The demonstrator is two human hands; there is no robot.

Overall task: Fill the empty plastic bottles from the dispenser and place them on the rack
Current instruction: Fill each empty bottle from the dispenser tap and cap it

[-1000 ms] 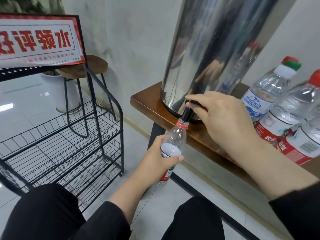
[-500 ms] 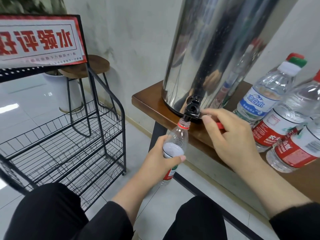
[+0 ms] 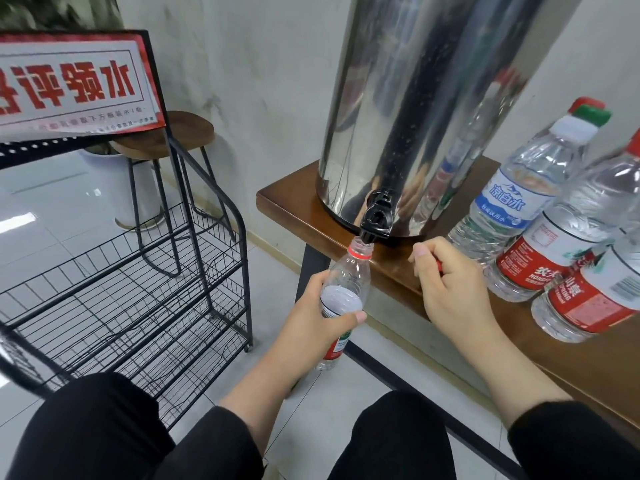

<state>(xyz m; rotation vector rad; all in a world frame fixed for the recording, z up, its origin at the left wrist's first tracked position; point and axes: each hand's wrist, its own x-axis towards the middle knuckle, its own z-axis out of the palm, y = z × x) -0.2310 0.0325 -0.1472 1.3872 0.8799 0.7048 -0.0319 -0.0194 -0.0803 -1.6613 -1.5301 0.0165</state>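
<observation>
Clear bottle gripped in your left hand under the tap, your right hand pinching its red cap: filling step; next, cap it.

Open floor between the wire rack and the table's left edge, crossed only by the left hand gripping the bottle under the tap. Bare strip along the table's front edge near its left corner. Blocked behind by the steel dispenser; crowded toward the right edge by standing bottles. Rack shelves open from the front. Stool against the wall behind the rack.
</observation>
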